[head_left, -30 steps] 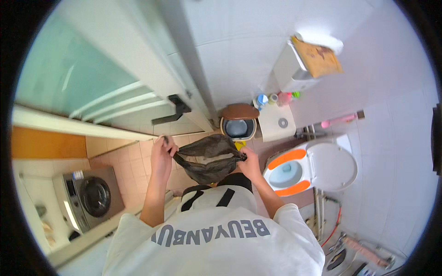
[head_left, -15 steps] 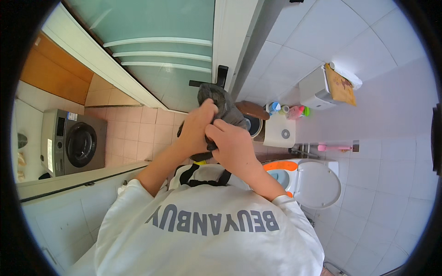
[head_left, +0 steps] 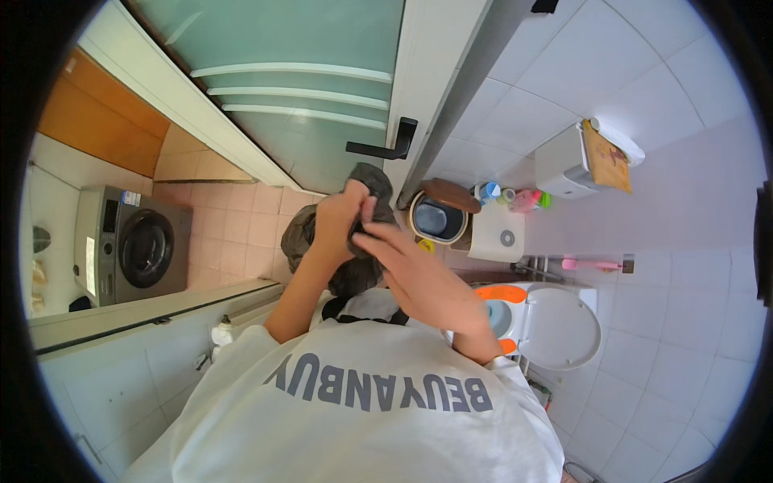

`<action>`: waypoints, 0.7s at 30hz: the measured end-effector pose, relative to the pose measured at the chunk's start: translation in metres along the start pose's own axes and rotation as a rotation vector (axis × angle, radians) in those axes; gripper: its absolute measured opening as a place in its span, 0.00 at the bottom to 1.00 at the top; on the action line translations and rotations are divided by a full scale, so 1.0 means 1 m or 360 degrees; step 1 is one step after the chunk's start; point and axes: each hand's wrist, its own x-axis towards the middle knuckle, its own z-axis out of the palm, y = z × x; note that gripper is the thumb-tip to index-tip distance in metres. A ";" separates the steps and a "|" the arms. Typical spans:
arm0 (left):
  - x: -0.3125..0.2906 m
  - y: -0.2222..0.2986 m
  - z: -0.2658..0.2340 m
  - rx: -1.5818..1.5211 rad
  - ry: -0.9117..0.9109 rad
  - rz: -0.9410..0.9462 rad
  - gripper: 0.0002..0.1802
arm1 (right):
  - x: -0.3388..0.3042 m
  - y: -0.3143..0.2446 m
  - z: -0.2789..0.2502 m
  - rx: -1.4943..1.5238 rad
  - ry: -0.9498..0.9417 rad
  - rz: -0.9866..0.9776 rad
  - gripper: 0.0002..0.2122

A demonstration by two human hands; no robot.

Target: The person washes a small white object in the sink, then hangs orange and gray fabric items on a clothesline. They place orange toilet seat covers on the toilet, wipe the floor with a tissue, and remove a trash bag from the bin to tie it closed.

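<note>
Gathered in front of my chest is a dark grey plastic garbage bag [head_left: 358, 278]. My left hand [head_left: 338, 217] is closed around its neck, with a loose flap standing up above the fist and the fuller part hanging below. My right hand [head_left: 415, 270] lies against the bag just beside the left one, fingers stretched out toward the neck and slightly blurred. Its thumb is partly hidden. Just beyond my right hand stands a trash can [head_left: 419, 233] with its brown lid [head_left: 452, 196] tipped up and a grey-blue inside showing.
A glass door [head_left: 306, 48] with a black handle [head_left: 382, 150] is ahead. At right are a toilet [head_left: 564, 328] with its lid raised, several bottles [head_left: 489, 191] on a white ledge, and a wall-mounted box [head_left: 560, 165]. A grey washing machine [head_left: 133, 245] stands at far left.
My right hand has straightened its fingers and shifted slightly right and down. The bag has dropped lower and its body now shows left of my left hand. The trash can has come into fuller view.
</note>
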 end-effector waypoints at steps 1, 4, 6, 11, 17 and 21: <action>-0.001 -0.007 -0.002 0.0018 0.0070 -0.0145 0.11 | -0.003 0.000 -0.004 0.0134 -0.0020 0.0008 0.16; -0.004 -0.012 -0.014 0.0014 -0.0060 -0.0048 0.14 | 0.015 0.025 -0.006 0.0126 0.0345 -0.0078 0.16; -0.003 -0.008 -0.014 -0.0013 -0.0074 0.0015 0.19 | 0.035 0.046 -0.004 0.0127 0.0504 -0.0056 0.15; 0.001 -0.004 -0.025 0.0095 -0.0237 -0.0134 0.31 | 0.068 0.068 0.023 0.0584 0.0204 0.0103 0.14; 0.002 0.000 -0.034 -0.0102 -0.0150 -0.0281 0.19 | 0.073 0.086 0.046 0.0858 0.0272 0.0259 0.05; 0.006 -0.007 -0.034 -0.0520 -0.0151 -0.0779 0.17 | 0.072 0.085 0.053 0.1026 0.0165 0.0305 0.04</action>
